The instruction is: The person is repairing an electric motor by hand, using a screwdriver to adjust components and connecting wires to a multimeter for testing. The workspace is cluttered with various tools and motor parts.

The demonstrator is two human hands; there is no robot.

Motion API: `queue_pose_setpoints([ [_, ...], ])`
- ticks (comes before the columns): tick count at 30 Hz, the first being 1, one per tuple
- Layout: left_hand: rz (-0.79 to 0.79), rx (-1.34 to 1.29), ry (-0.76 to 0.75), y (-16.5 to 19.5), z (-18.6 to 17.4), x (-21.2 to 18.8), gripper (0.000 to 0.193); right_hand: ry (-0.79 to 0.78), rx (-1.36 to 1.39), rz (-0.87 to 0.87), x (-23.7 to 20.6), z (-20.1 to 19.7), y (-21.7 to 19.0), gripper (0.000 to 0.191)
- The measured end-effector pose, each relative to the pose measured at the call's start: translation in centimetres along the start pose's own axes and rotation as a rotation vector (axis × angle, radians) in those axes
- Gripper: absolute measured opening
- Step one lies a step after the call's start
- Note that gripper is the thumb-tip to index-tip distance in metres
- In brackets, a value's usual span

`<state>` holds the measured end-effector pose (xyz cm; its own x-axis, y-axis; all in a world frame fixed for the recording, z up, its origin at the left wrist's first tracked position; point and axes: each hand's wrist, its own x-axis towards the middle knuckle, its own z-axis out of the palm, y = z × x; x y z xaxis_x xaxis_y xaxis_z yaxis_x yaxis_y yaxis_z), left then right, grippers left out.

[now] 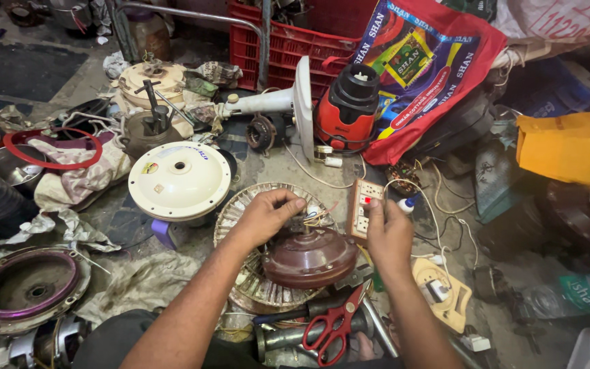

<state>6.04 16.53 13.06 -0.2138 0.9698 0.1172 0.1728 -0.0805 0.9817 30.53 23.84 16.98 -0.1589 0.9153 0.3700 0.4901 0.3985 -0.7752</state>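
We see the left hand [265,216] pinched closed on the thin wires [317,219] above the brown fan motor housing [310,258], which sits just below that grip on a round finned metal plate [254,287] on the floor. The right hand [388,236] closes its grip on the edge of a cream switch-and-socket board [363,207], just right of the wires. Nearer us than both grips lie red-handled scissors [336,328]. Left of the left grip rests a cream fan cover [179,180]; beyond both stands a red mixer base [347,109].
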Motion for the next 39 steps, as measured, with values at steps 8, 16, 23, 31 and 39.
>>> queue_pose_setpoints([
  [8,0.064,0.039,0.001,-0.1,-0.1,0.3,0.029,-0.211,0.368,0.132,-0.6,2.4,-1.9,0.043],
  [16,-0.021,0.149,0.178,2.7,3.1,-0.4,0.033,-0.040,0.229,0.257,-0.4,3.9,-5.0,0.028],
  [23,0.324,0.361,0.212,6.0,3.8,-1.8,0.045,-0.042,0.338,0.342,0.6,4.0,-3.9,0.019],
  [31,0.243,0.401,0.118,7.3,3.6,-1.8,0.023,-0.027,0.384,0.236,0.5,3.8,-2.4,0.021],
  [39,0.243,0.356,0.122,6.6,3.7,-1.7,0.022,-0.013,0.307,0.293,0.2,3.7,-2.3,0.023],
])
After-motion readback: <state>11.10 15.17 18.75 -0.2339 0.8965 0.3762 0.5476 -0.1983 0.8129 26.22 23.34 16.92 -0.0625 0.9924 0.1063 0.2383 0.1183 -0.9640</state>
